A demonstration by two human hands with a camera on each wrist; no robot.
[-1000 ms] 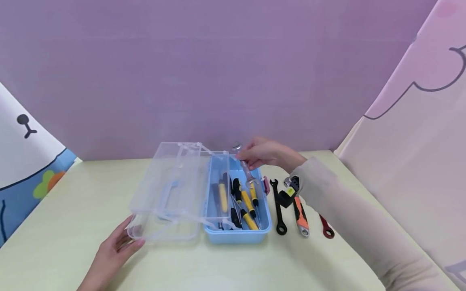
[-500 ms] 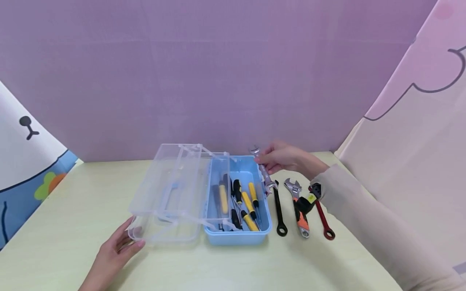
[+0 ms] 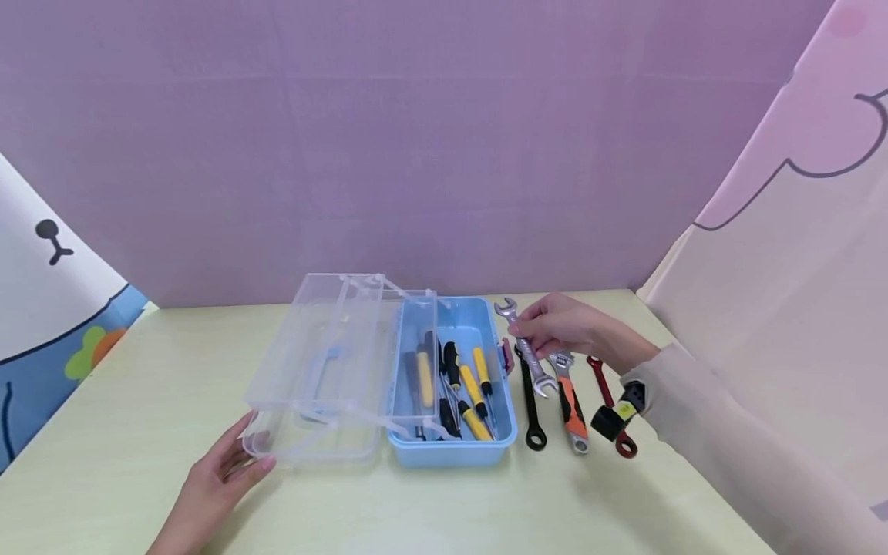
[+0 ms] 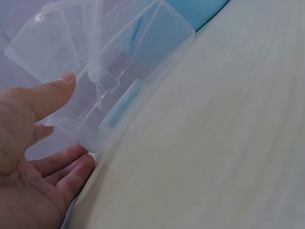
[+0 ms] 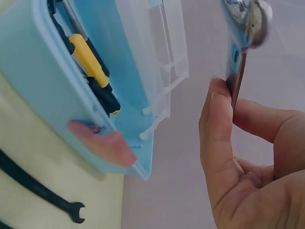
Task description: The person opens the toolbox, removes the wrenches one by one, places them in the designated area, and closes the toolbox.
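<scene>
Beside the blue toolbox (image 3: pixel 451 451), the right hand (image 3: pixel 565 327) pinches a silver open-end wrench (image 3: pixel 525 347) between thumb and fingers, holding it just above the black wrench (image 3: pixel 531 401) and the orange-handled adjustable wrench (image 3: pixel 572 408) lying on the table (image 3: pixel 416 509). It looks mid-transfer; setting it down calls for a free gap. The left hand (image 3: pixel 218 474), fingers relaxed, steadies the clear lid (image 3: pixel 312 370). No writing is legible.

I sit at a pale yellow-green table (image 3: pixel 430 509) that runs back to a plain purple wall (image 3: pixel 416 139). On my left hangs a white and blue cartoon sheet (image 3: pixel 48 308) with a flower; on my right, a pink and cream cartoon sheet (image 3: pixel 798 254). The light is soft and even.
</scene>
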